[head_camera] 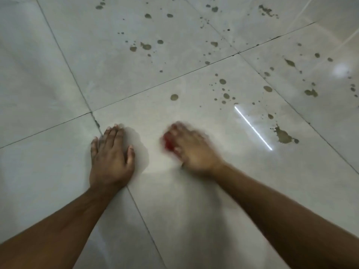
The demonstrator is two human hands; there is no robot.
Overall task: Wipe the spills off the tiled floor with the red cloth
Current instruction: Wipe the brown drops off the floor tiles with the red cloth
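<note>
My right hand [191,147] is blurred with motion and lies over the red cloth [168,143] on the glossy pale tiled floor [194,210]. Only a small red patch of cloth shows under the fingers at the hand's left side. My left hand [111,154] rests flat on the floor, fingers straight, beside a grout line. Brownish spills are scattered beyond the hands: a round drop [174,97] just ahead of the right hand, a larger splat [283,135] to the right, and several spots [145,46] farther away.
Dark grout lines [93,113] cross the floor in a diagonal grid. A bright strip of reflected light [253,128] lies right of my right hand. A wall base [342,22] rises at the top right corner.
</note>
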